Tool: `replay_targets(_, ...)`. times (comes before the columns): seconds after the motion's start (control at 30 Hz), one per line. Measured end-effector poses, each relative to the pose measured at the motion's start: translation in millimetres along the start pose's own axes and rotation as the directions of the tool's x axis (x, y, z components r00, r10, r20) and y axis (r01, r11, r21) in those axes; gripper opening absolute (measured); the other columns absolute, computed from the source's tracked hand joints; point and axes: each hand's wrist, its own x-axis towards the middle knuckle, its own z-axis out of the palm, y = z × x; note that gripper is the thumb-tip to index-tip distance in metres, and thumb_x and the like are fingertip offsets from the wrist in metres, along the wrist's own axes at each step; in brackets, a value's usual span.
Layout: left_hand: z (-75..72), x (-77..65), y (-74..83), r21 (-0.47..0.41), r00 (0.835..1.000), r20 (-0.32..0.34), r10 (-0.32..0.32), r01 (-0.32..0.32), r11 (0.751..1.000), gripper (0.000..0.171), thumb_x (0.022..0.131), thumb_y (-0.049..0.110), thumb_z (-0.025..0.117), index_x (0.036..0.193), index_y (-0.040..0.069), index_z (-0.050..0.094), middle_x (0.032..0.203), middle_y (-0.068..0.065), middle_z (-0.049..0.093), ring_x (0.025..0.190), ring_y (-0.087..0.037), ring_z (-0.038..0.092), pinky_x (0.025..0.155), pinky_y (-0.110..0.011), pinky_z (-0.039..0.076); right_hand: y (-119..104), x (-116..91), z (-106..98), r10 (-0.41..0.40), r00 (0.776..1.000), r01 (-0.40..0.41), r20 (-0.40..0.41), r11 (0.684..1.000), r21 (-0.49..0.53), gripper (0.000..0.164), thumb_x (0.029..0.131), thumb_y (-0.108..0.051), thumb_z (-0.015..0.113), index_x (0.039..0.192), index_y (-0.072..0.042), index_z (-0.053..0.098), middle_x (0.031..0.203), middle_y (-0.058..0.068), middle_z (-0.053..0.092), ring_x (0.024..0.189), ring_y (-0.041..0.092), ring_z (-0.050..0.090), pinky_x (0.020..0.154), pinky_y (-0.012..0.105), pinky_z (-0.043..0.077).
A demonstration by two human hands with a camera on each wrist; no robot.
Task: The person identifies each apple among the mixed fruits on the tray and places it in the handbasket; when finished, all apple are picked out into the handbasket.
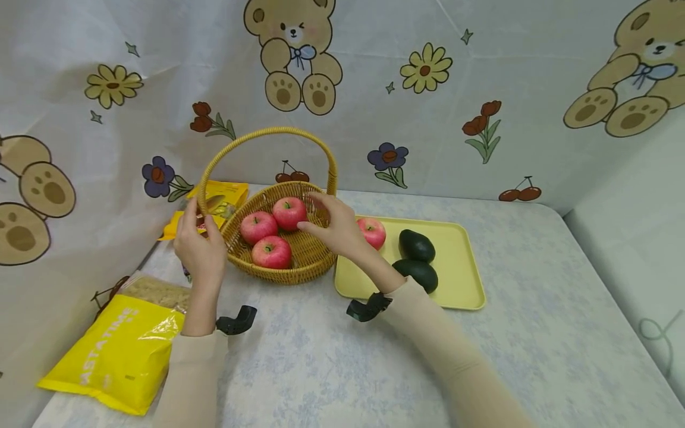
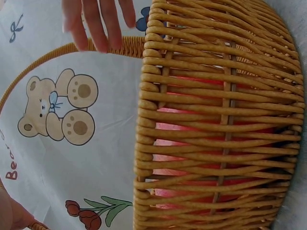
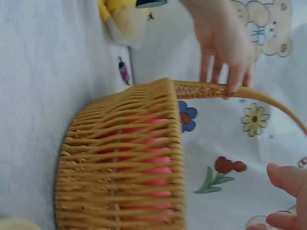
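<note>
A wicker basket (image 1: pixel 257 270) with a tall arched handle (image 1: pixel 267 132) stands on the table. Three red apples (image 1: pixel 272 252) lie inside, showing through the weave in both wrist views. With thumb and fingers, my left hand (image 1: pixel 200 249) holds the left side of the handle; the right wrist view shows this left hand (image 3: pixel 228 52) too. My right hand (image 1: pixel 339 229) hovers over the basket's right part, thumb and fingers apart, holding nothing. Its fingers (image 2: pixel 100 24) appear near the handle's far side in the left wrist view.
Right of the basket lies a yellow tray (image 1: pixel 460 273) with an apple (image 1: pixel 373 232), partly behind my right hand, and two dark avocados (image 1: pixel 416 245). A yellow pasta bag (image 1: pixel 128 351) is at front left. Yellow packets (image 1: pixel 230 193) sit behind the basket, against a patterned cloth backdrop (image 1: pixel 364 71).
</note>
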Motion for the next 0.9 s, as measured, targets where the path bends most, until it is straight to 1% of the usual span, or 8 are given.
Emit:
replay_targets(0.07, -0.2, 0.2, -0.1, -0.001, 1.000, 0.000, -0.002, 0.002, 1.000, 0.036, 0.089, 0.013, 0.048, 0.125, 0.015, 0.052, 0.105, -0.015, 0.058, 0.091, -0.026, 0.054, 0.071, -0.040, 0.049, 0.7, -7.3, -11.3, -0.003, 1.000, 0.003, -0.028, 1.000, 0.009, 0.064, 0.076, -0.039, 0.066, 0.130, -0.014, 0.043, 0.125, 0.002, 0.051, 0.113, 0.015, 0.047, 0.091, 0.030, 0.043)
replay_targets(0.13, -0.2, 0.4, -0.4, -0.003, 1.000, -0.001, 0.002, -0.002, 1.000, 0.036, 0.089, 0.013, 0.048, 0.125, 0.015, 0.051, 0.106, -0.015, 0.058, 0.091, -0.026, 0.054, 0.071, -0.040, 0.049, 3.1, -13.9, -22.2, 0.002, 0.999, -0.002, -0.050, 1.000, -0.008, 0.065, 0.075, -0.041, 0.066, 0.130, -0.015, 0.043, 0.126, 0.001, 0.050, 0.113, 0.012, 0.047, 0.091, 0.029, 0.042)
replay_targets(0.23, -0.4, 0.8, -0.6, -0.009, 1.000, -0.002, 0.005, -0.005, 1.000, 0.036, 0.089, 0.013, 0.049, 0.125, 0.015, 0.051, 0.106, -0.015, 0.058, 0.092, -0.027, 0.055, 0.071, -0.040, 0.049, 7.6, -23.0, -37.1, 0.009, 0.997, -0.010, -0.072, 1.000, -0.015, 0.067, 0.074, -0.042, 0.067, 0.131, -0.015, 0.043, 0.127, 0.002, 0.049, 0.115, 0.012, 0.046, 0.093, 0.031, 0.041)
replay_targets(0.4, -0.1, 1.1, -0.3, -0.015, 1.000, -0.002, 0.003, -0.003, 1.000, 0.037, 0.089, 0.012, 0.049, 0.126, 0.016, 0.051, 0.107, -0.014, 0.058, 0.092, -0.026, 0.055, 0.071, -0.040, 0.050, 18.8, -35.1, -56.9, -0.033, 0.990, 0.030, -0.136, 0.999, -0.026, 0.068, 0.072, -0.038, 0.071, 0.130, -0.016, 0.045, 0.128, 0.000, 0.050, 0.115, 0.013, 0.046, 0.094, 0.035, 0.040)
replay_targets(0.53, 0.1, 0.8, 0.7, -0.019, 1.000, 0.001, -0.001, 0.001, 1.000, 0.037, 0.089, 0.012, 0.049, 0.126, 0.017, 0.051, 0.107, -0.014, 0.058, 0.092, -0.025, 0.055, 0.072, -0.040, 0.050, 32.0, -39.6, -70.6, -0.054, 0.980, 0.051, -0.190, 0.998, -0.023, 0.068, 0.071, -0.034, 0.072, 0.130, -0.016, 0.044, 0.128, -0.001, 0.049, 0.115, 0.014, 0.046, 0.093, 0.038, 0.039)
replay_targets(0.7, 0.8, 0.3, 0.8, -0.017, 1.000, 0.002, 0.000, 0.000, 1.000, 0.037, 0.090, 0.014, 0.048, 0.126, 0.018, 0.051, 0.108, -0.013, 0.058, 0.092, -0.025, 0.055, 0.072, -0.040, 0.050, 50.2, -40.7, -83.1, -0.025, 0.972, 0.013, -0.236, 0.998, -0.055, 0.071, 0.069, -0.034, 0.074, 0.131, -0.018, 0.043, 0.130, 0.001, 0.048, 0.116, 0.016, 0.046, 0.094, 0.040, 0.039)
replay_targets(0.8, 1.0, 0.4, -0.1, -0.011, 1.000, -0.008, 0.007, -0.007, 1.000, 0.036, 0.090, 0.014, 0.048, 0.126, 0.018, 0.051, 0.108, -0.013, 0.058, 0.092, -0.025, 0.055, 0.072, -0.040, 0.049, 58.9, -39.7, -85.8, 0.001, 0.973, -0.020, -0.231, 0.996, -0.082, 0.074, 0.069, -0.038, 0.073, 0.132, -0.020, 0.041, 0.131, 0.001, 0.047, 0.116, 0.016, 0.045, 0.095, 0.039, 0.038)
replay_targets(0.9, 0.9, 0.1, -0.8, -0.009, 1.000, -0.016, 0.012, -0.012, 1.000, 0.036, 0.090, 0.015, 0.048, 0.126, 0.018, 0.051, 0.108, -0.013, 0.059, 0.091, -0.025, 0.055, 0.071, -0.040, 0.048, 66.0, -38.4, -85.4, 0.019, 0.976, -0.039, -0.217, 0.995, -0.086, 0.075, 0.069, -0.040, 0.073, 0.133, -0.020, 0.039, 0.132, 0.001, 0.045, 0.117, 0.017, 0.044, 0.096, 0.039, 0.037)
